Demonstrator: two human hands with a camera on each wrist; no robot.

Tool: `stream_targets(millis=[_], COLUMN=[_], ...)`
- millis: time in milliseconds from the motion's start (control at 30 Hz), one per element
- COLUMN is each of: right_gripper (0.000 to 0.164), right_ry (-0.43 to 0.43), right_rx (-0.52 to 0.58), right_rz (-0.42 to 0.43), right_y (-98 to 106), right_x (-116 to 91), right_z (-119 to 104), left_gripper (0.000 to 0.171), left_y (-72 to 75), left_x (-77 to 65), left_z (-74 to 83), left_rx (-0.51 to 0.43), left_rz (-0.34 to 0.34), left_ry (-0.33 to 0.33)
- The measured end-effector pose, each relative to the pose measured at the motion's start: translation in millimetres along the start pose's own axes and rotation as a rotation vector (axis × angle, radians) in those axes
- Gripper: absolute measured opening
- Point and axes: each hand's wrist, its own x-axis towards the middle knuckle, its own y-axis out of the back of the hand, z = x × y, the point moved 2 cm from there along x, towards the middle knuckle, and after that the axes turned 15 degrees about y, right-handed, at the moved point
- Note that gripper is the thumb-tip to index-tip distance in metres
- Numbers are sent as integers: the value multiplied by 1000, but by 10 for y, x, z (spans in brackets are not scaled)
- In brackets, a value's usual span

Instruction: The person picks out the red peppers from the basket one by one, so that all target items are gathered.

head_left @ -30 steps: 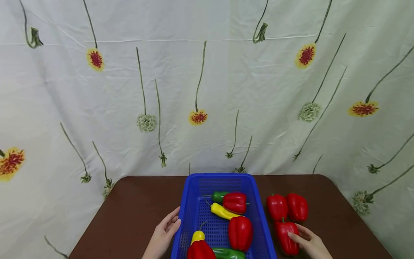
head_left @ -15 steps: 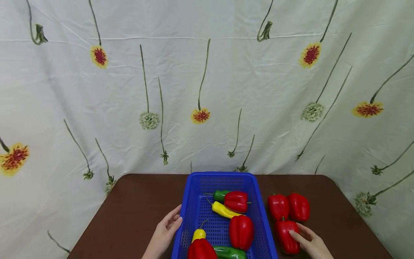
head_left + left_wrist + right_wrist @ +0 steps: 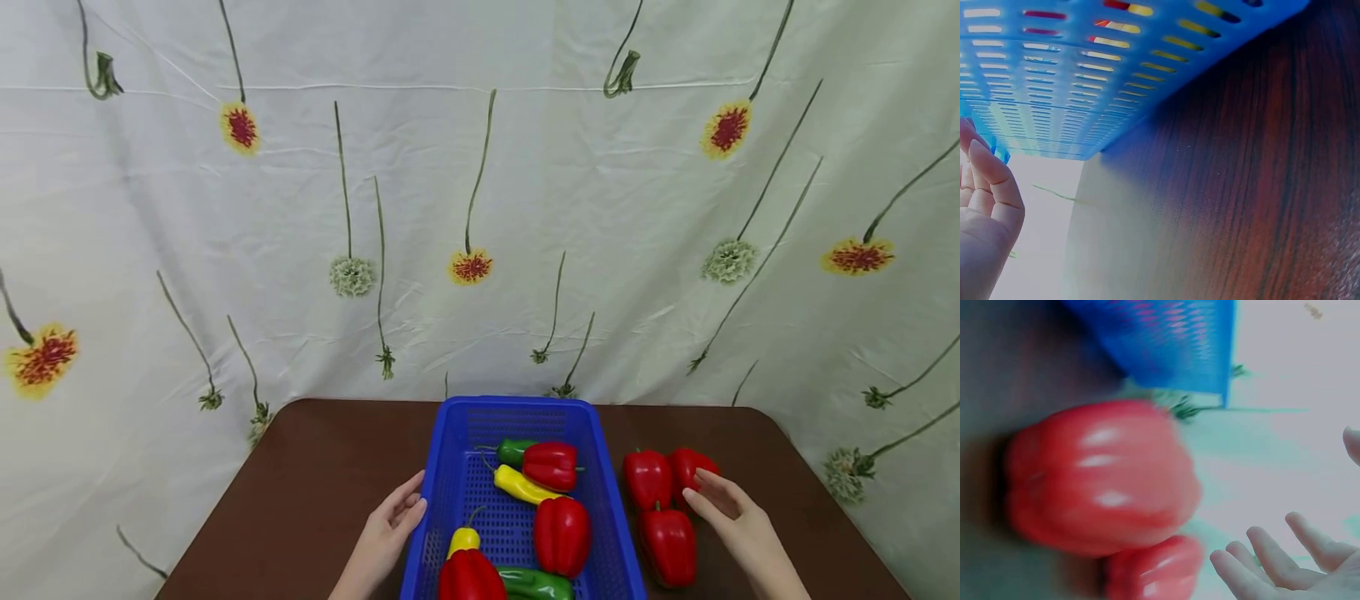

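Note:
A blue perforated plastic basket (image 3: 517, 402) stands on the brown table with red bell peppers (image 3: 562, 537), yellow peppers (image 3: 519, 485) and green peppers (image 3: 534, 583) inside. My left hand (image 3: 386, 525) touches the basket's left side near the rim, fingers loosely bent; its fingertips show by the rim in the left wrist view. Three red bell peppers lie right of the basket: a near one (image 3: 667, 547), a back left one (image 3: 647, 479) and a back right one (image 3: 686, 467). My right hand (image 3: 738, 521) is at the back right pepper, partly covering it, fingers spread and holding nothing.
The dark brown table (image 3: 315, 475) extends on both sides of the basket. Behind it hangs a pale cloth (image 3: 420, 208) printed with flowers. The basket wall (image 3: 1179, 350) rises beyond the nearest pepper in the right wrist view.
My right hand has let go of the near red bell pepper and moved away from me to the back right one. The near pepper stays in place. My left hand keeps its spot.

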Motion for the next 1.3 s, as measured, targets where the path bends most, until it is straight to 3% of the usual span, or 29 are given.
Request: stream_targets(millis=[367, 467, 967, 1300], right_gripper=[59, 57, 59, 67], right_ry=[247, 280, 334, 379], right_rx=[66, 77, 146, 57], right_rz=[29, 25, -48, -65], right_y=[-132, -197, -601, -934], right_x=[35, 52, 327, 528], right_z=[-552, -667, -1008, -1072], left_gripper=[50, 49, 49, 50], left_y=[-10, -14, 6, 4], left_x=[-7, -9, -2, -4], left_z=[22, 27, 6, 35], left_rx=[-23, -28, -21, -13], left_rz=[15, 15, 20, -5], left_ry=[-10, -11, -7, -20])
